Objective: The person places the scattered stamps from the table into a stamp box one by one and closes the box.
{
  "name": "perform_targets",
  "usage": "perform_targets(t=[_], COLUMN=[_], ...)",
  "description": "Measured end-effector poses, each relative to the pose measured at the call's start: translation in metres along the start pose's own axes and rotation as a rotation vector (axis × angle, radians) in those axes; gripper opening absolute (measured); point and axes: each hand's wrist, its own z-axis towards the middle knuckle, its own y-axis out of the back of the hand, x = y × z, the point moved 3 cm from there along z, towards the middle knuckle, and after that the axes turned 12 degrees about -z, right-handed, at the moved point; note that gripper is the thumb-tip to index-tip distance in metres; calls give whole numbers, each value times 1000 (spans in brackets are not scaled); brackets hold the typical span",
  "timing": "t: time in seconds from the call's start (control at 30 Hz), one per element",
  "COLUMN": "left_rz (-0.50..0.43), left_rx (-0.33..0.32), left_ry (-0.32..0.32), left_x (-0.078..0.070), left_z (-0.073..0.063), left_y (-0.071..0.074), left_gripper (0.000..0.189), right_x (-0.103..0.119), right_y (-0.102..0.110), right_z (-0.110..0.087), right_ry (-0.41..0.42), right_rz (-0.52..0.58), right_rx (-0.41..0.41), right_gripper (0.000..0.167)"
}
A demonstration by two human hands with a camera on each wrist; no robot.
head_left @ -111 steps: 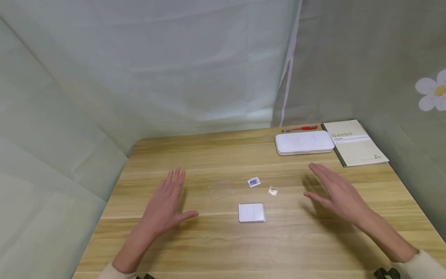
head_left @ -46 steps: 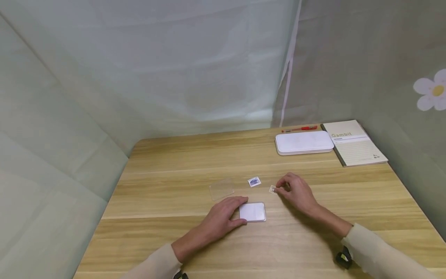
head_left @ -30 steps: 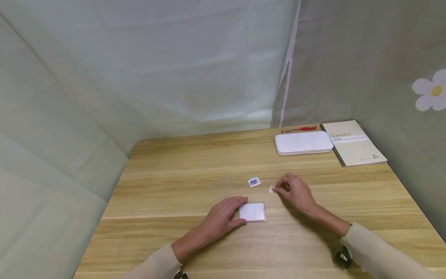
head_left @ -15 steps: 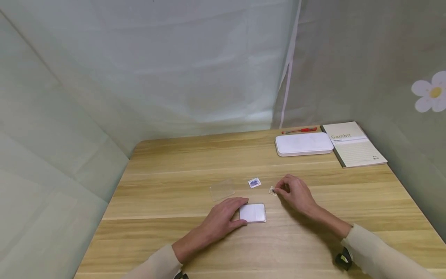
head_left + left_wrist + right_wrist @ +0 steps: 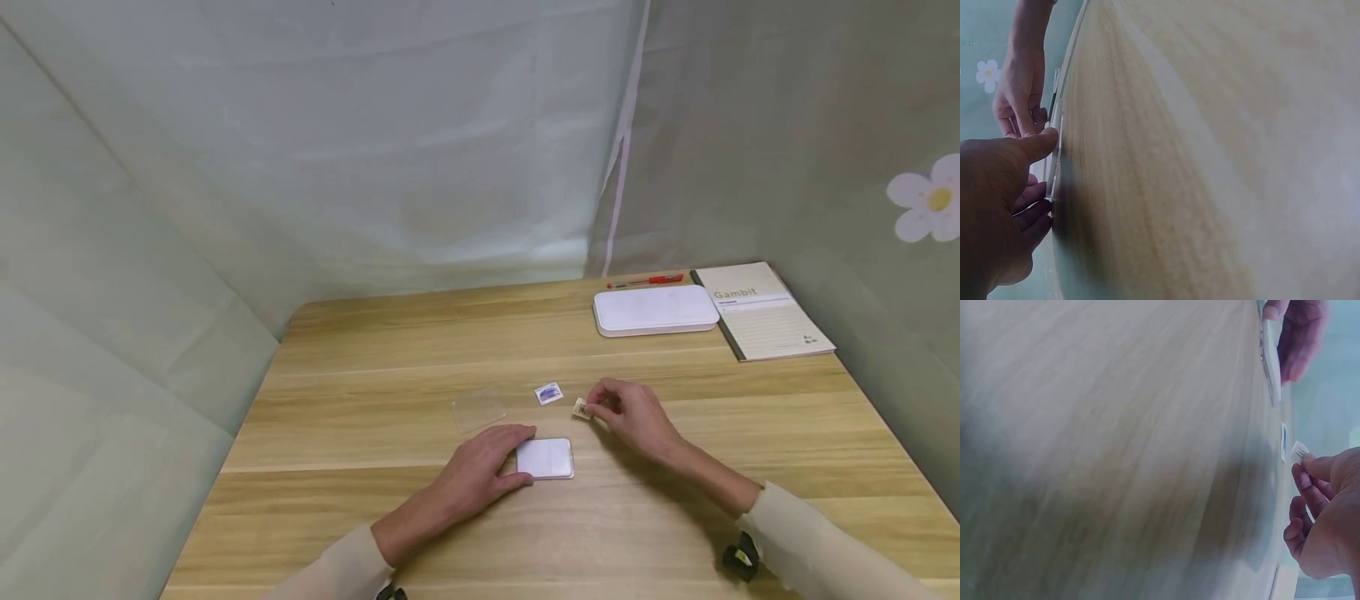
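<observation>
My left hand (image 5: pixel 480 468) grips the left end of a small flat white case (image 5: pixel 546 459), thumb on its near edge and fingers on the far edge. The case lies on the wooden table. Between thumb and index finger, my right hand (image 5: pixel 637 423) pinches a small pale postage stamp (image 5: pixel 581 408) by its right side; the fingertips cover part of it. In the right wrist view this stamp (image 5: pixel 1299 451) is tilted up. A stamp with a blue picture (image 5: pixel 549 393) lies flat just left of it. Behind my left hand is a thin clear plastic sheet (image 5: pixel 478 410).
At the back right stand a white oblong box (image 5: pixel 656 310) and a red pen (image 5: pixel 647 282) behind it. A notebook (image 5: pixel 761 312) lies beside them near the table's right edge. Pale cloth curtains (image 5: pixel 420 150) hang behind and at both sides of the table (image 5: pixel 360 350).
Both hands came in from apart; the left took hold of the white case and the right reached the pale stamp. Within the last half second that stamp has tilted up and shifted slightly left.
</observation>
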Motion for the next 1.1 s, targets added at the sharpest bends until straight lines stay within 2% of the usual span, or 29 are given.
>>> perform_targets(t=[0.47, 0.83, 1.1], left_rz=[11, 15, -5], left_rx=[-9, -11, -17], left_ry=[-31, -18, -30], left_x=[1, 0, 2], left_z=[0, 1, 1], left_y=[1, 1, 1], left_gripper=[62, 62, 61], right_x=[15, 27, 33], right_y=[1, -2, -6], right_z=[-3, -12, -17], right_ry=[27, 52, 91], right_rz=[77, 116, 139], right_rx=[25, 118, 149], right_gripper=[12, 11, 12])
